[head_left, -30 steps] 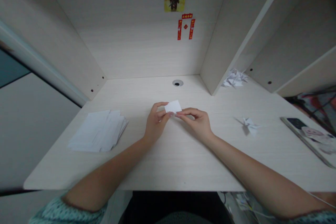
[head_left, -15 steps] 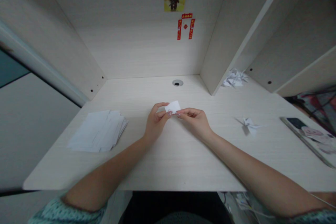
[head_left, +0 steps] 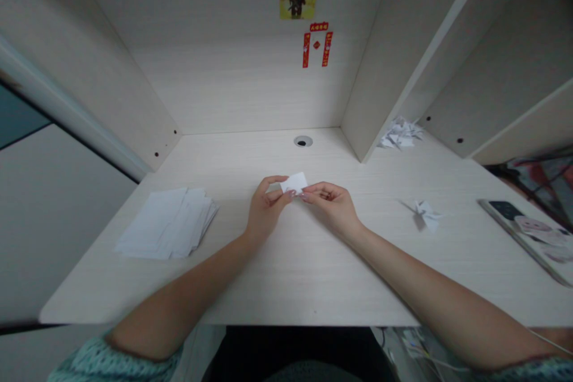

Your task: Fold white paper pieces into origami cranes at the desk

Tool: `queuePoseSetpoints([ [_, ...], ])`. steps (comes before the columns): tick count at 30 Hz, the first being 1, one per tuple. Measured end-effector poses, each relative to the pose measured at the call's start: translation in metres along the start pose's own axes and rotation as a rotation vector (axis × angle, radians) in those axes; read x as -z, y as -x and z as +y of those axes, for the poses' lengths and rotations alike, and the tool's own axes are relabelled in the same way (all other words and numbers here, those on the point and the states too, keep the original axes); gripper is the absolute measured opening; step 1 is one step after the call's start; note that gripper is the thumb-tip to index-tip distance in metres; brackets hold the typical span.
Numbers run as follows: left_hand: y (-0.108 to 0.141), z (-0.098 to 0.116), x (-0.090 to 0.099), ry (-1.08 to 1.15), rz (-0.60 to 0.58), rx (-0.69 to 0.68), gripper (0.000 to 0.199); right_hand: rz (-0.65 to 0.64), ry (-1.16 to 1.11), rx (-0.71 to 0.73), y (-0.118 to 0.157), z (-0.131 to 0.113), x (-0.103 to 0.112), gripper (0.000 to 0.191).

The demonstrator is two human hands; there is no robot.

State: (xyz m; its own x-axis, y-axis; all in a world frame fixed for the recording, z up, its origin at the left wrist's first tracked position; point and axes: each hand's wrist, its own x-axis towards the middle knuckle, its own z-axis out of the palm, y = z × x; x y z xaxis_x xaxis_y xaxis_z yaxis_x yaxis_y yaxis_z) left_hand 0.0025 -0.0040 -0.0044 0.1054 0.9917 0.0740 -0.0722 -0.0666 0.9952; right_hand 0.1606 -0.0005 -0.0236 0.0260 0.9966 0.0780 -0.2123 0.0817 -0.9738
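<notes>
One small white four-sided piece of paper [head_left: 294, 181] is pinched at two o'clock from the left hand [head_left: 264, 210], between curved thumb and fingers, over a pale wood-grain desk [head_left: 277, 286]. From the right hand [head_left: 336, 206] it is found at ten o'clock, its near right corner held by drawn-together fingertips; neither hand is nearer. Its longer side is angled roughly from nine to three.
</notes>
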Motion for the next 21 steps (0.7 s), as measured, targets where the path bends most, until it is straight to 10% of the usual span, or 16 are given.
queuePoseSetpoints([
  [21, 0.0003, 0.0021, -0.0027, 0.056, 0.057, 0.030, 0.042, -0.016, 0.020, 0.009, 0.0017, -0.0022, -0.0009, 0.022],
])
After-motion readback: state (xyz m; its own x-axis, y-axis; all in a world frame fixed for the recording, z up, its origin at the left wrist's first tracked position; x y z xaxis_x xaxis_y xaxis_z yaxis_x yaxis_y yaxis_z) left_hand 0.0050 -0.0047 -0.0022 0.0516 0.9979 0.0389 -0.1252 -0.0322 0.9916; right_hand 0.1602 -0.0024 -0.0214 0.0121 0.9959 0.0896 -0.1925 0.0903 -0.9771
